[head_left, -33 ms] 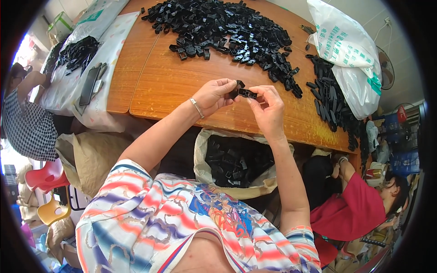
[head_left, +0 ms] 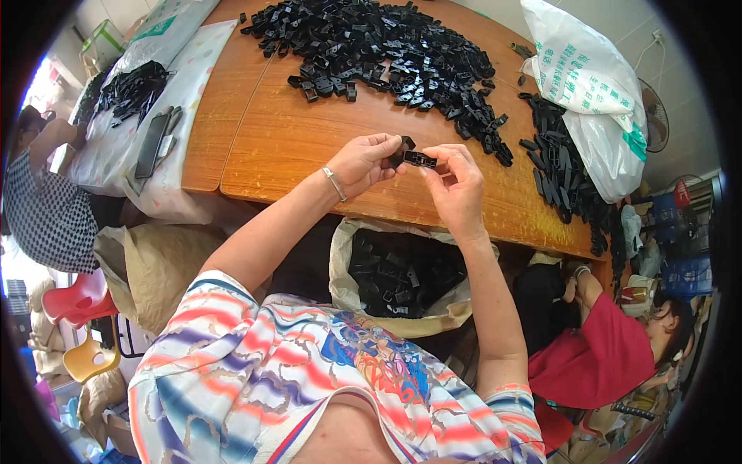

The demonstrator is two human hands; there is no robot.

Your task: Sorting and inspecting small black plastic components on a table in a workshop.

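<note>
Above the near edge of the wooden table point(head_left: 309, 131), my two hands meet over small black plastic parts. My left hand point(head_left: 369, 164) is closed on a dark, angular black plastic part point(head_left: 403, 147), pinched between thumb and fingers. In the fingertips of my right hand point(head_left: 456, 182) is a small rectangular black plastic piece point(head_left: 420, 159) with openings in its face. The two pieces are right beside each other; I cannot tell whether they are joined. Below the table edge, an open sack point(head_left: 340, 263) in front of me holds many similar black parts point(head_left: 398, 274).
A large heap of black plastic parts point(head_left: 371, 54) covers the far table. Longer black strips point(head_left: 553, 162) lie at right beside a white plastic bag point(head_left: 595, 100). A phone point(head_left: 152, 145) rests on the covered table at left. People sit at left point(head_left: 50, 201) and right point(head_left: 595, 359).
</note>
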